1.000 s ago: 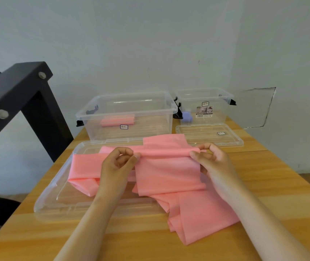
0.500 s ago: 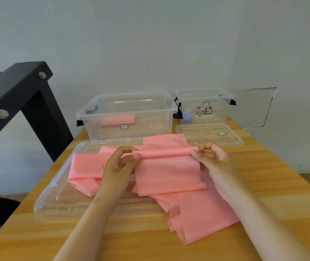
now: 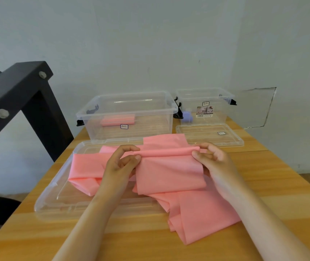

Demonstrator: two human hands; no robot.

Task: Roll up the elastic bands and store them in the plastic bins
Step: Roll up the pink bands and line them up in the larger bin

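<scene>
Both hands, left hand [image 3: 121, 162] and right hand [image 3: 209, 159], pinch the started roll's ends on the pink elastic band [image 3: 169, 170]. It drapes over a clear lid [image 3: 56, 200] and the wooden table [image 3: 263, 166]. Thin, limp and stretchy, it likely needs even grips at both edges to roll straight.

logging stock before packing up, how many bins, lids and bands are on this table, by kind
bins: 2, the large bin and the small bin
lids: 2, the large lid and the small lid
pink bands: 2, the loose pink band and the rolled pink band in the large bin
purple thing in the small bin: 1
total: 7
</scene>
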